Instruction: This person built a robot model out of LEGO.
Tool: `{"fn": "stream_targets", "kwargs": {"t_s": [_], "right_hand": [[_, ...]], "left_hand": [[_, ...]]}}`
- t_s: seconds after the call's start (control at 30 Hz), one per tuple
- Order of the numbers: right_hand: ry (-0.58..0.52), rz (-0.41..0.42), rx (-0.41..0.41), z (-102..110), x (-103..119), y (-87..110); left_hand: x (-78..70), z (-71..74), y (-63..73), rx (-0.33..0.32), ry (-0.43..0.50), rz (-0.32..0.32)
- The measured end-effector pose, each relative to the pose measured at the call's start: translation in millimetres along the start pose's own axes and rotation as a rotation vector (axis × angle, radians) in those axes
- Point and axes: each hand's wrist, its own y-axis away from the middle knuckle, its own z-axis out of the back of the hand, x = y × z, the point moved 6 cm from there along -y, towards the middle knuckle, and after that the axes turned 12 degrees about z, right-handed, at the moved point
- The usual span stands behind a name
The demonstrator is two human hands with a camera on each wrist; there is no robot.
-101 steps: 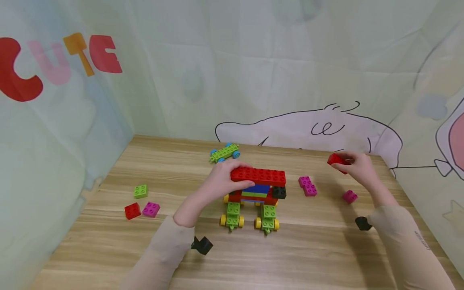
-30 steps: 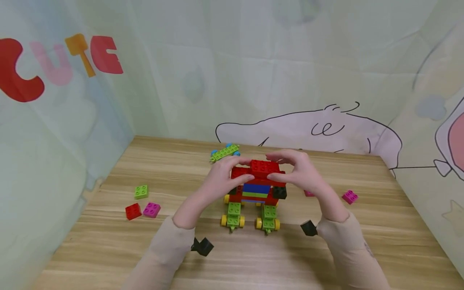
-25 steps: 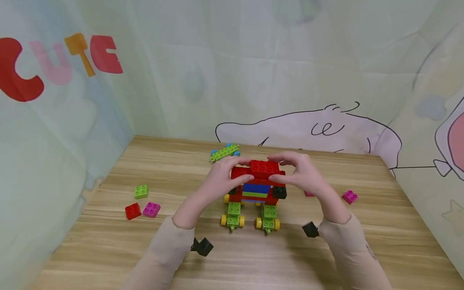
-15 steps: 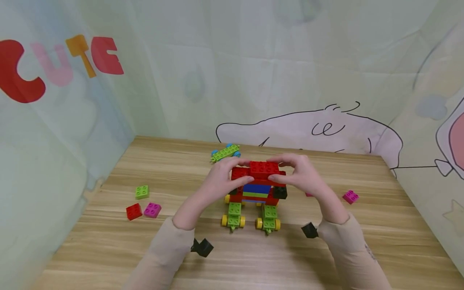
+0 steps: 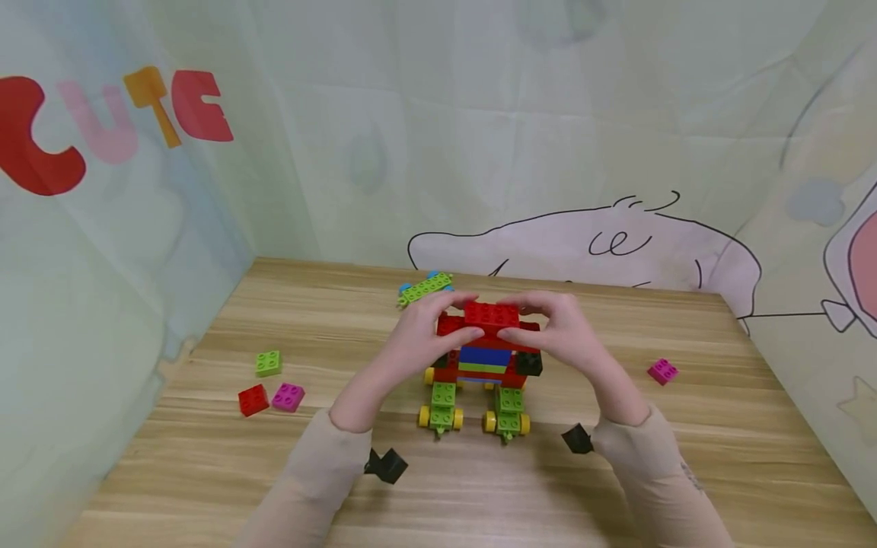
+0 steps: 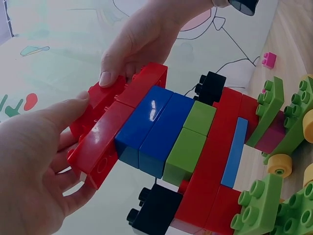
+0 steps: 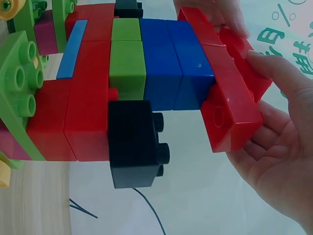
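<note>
A toy-brick model stands mid-table on green wheeled bases [image 5: 442, 407] with yellow wheels. Its body stacks red, green and blue bricks [image 6: 146, 125], with a black brick [image 7: 133, 142] jutting out each side. Across the top runs a red layer [image 7: 230, 93], and a red brick [image 5: 491, 313] sits on it near the middle. My right hand [image 5: 565, 323] pinches this red brick from the right, thumb in front and fingers behind. From the left my left hand [image 5: 423, 331] curls round the red top, its thumb touching the brick's end. Whether the brick is fully seated cannot be told.
Loose green [image 5: 269, 363], red [image 5: 253, 399] and magenta [image 5: 288, 396] bricks lie at the left. Another magenta brick [image 5: 662, 371] lies at the right. A green wheeled base [image 5: 426, 289] with blue wheels stands behind the model, near the printed backdrop [image 5: 582, 243].
My right hand brought the red brick from the right side of the table onto the model's top. Since half a second ago, it has shifted slightly left. My left hand stays at the model.
</note>
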Motion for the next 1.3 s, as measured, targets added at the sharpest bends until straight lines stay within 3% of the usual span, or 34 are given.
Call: {"fn": "stream_targets", "kwargs": {"t_s": [0.9, 1.3], "right_hand": [[-0.053, -0.006, -0.011, -5.7, -2.8, 4.1], [-0.081, -0.061, -0.01, -6.2, -6.4, 3.8]], "left_hand": [[1.3, -2.9, 1.0, 0.015, -0.006, 0.011], [2.0, -1.6, -0.5, 0.049, 0.041, 0.07]]}}
